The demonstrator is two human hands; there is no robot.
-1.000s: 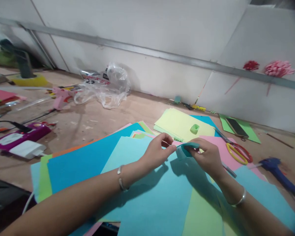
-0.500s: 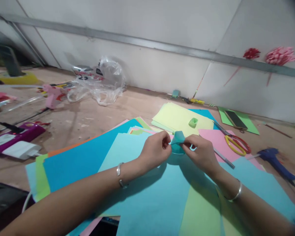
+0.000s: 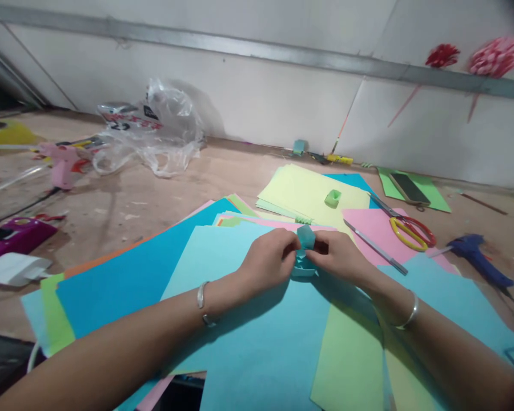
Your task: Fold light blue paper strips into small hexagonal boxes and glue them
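My left hand (image 3: 269, 261) and my right hand (image 3: 336, 257) meet over a light blue sheet (image 3: 257, 319), both pinching a small teal folded paper strip (image 3: 305, 244) between their fingertips. The strip stands partly upright between the thumbs, its lower end lying on the sheet. Each wrist wears a silver bangle. A small green folded paper piece (image 3: 333, 197) rests on a pale yellow sheet (image 3: 308, 191) just beyond my hands.
Coloured paper sheets cover the wooden table (image 3: 154, 194). Yellow-handled scissors (image 3: 406, 231), a pen (image 3: 374, 246) and a blue glue gun (image 3: 475, 260) lie to the right. A phone (image 3: 406, 188) sits on green paper. A plastic bag (image 3: 154, 134), pink glue gun (image 3: 62, 162) and purple device (image 3: 17, 235) lie left.
My hands have drawn closer together and lower toward the sheet, folding the teal strip tighter. The view has tilted down and shifted.
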